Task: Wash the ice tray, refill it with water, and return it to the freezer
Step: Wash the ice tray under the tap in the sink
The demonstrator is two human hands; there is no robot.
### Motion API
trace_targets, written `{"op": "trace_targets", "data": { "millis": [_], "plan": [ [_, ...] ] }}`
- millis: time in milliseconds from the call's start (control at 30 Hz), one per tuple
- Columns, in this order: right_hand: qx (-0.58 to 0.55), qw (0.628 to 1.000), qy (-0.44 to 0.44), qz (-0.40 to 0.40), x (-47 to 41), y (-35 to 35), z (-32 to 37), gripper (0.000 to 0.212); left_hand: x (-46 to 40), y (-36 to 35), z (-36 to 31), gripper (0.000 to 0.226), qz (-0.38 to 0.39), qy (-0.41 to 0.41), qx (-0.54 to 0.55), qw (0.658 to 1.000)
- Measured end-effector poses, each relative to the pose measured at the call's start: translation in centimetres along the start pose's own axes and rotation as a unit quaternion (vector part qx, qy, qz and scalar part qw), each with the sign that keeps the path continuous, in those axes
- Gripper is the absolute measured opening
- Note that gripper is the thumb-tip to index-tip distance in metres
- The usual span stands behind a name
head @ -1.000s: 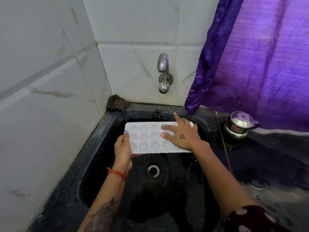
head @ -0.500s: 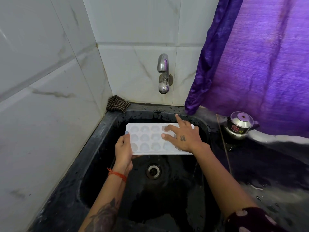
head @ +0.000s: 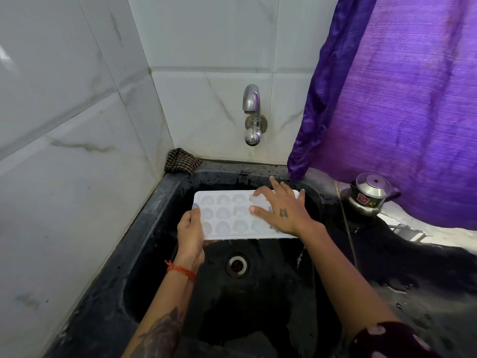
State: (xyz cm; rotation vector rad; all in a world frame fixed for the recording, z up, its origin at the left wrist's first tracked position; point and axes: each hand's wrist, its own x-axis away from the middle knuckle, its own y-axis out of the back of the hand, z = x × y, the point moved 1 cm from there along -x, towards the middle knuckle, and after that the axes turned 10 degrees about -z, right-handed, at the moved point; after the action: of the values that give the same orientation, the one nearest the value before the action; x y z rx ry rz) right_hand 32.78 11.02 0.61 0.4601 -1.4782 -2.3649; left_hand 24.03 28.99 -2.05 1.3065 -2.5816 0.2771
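Note:
A white ice tray with rounded cells is held level over the black sink, below the wall tap. My left hand grips the tray's left end, thumb on top. My right hand lies flat on the tray's right half with fingers spread over the cells, covering that part. No water runs from the tap. A thin trickle drips from the tray's right end into the basin.
The drain sits in the wet basin under the tray. A checked cloth is bunched in the back left corner. A small steel kettle stands on the wet black counter at the right, under a purple curtain.
My right hand's fingers have shifted slightly across the tray's cells. The tray and my left hand stay in about the same place.

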Motion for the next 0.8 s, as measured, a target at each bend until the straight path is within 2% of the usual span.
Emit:
{"op": "trace_targets", "data": {
  "millis": [100, 200, 400, 800],
  "plan": [
    [0.016, 0.999, 0.029, -0.021, -0.1, -0.1, 0.6, 0.043, 0.1, -0.1, 0.0, 0.030, 0.005, 0.003, 0.000, 1.000],
    [0.020, 0.999, 0.048, -0.004, -0.3, -0.4, 1.4, 0.042, 0.1, -0.2, -0.1, 0.030, 0.005, -0.001, -0.001, 1.000],
    [0.045, 0.997, 0.030, 0.051, -0.9, -1.0, 2.2, 0.047, -0.1, -0.4, -0.2, 0.029, 0.008, -0.001, -0.005, 1.000],
    [0.046, 0.997, 0.029, 0.056, -0.8, -0.5, 2.2, 0.044, -0.2, -0.5, -0.4, 0.030, 0.010, -0.014, -0.020, 1.000]
  ]
}}
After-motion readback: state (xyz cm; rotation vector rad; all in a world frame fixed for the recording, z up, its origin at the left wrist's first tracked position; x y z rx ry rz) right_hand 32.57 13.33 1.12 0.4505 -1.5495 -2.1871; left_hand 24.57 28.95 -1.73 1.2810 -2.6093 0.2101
